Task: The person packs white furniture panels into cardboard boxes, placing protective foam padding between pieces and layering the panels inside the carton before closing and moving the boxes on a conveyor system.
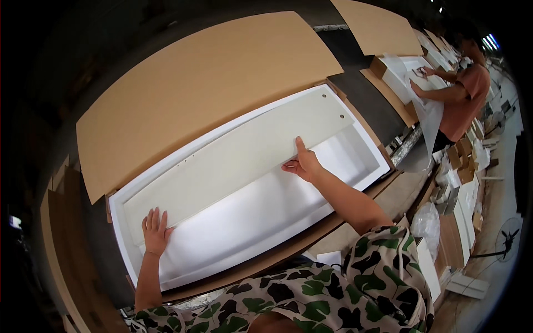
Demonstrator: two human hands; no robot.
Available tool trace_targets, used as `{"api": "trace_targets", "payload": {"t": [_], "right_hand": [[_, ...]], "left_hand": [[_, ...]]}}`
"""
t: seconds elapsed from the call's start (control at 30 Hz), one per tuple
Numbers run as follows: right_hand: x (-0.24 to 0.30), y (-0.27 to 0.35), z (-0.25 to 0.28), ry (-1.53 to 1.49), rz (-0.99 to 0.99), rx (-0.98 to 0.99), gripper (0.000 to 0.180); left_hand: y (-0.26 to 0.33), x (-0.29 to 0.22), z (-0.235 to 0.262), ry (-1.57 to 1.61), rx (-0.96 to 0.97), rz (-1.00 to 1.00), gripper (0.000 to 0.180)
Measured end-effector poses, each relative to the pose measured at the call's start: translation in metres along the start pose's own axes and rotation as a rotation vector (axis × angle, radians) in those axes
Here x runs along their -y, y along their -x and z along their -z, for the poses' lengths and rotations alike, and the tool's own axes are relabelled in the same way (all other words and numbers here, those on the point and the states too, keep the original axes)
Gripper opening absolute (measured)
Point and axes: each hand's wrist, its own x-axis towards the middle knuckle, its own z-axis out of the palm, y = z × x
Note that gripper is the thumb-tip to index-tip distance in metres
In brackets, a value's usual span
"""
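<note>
A long pale grey-white panel (239, 150) lies lengthwise in the far part of a white foam-lined tray (369, 133) inside an open cardboard box. Two round holes show near its right end, and several small dots mark its far edge. My left hand (157, 232) rests on the panel's left end by the near edge, fingers stretched out and apart. Farther right, my right hand (303, 162) holds the near edge, thumb on the top face and other fingers curled at the edge. Those fingertips are partly hidden.
The box's big cardboard flap (205, 83) is folded out on the far side. Beyond, a person (469, 97) in an orange-pink shirt handles clear wrapping over another box (383, 69). To the right are stacked cartons, plastic bags (426, 225) and a standing fan (506, 240).
</note>
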Motion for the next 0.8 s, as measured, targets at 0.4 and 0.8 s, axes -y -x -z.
{"api": "trace_targets", "payload": {"t": [0.4,0.8], "right_hand": [[0.035,-0.025,0.086,0.219,0.047,-0.373,0.058],[0.028,-0.028,0.085,0.777,0.142,-0.429,0.052]], "left_hand": [[0.009,-0.008,0.0,-0.015,0.105,0.124,0.052],[0.007,0.008,-0.015,0.042,0.202,0.348,0.059]]}}
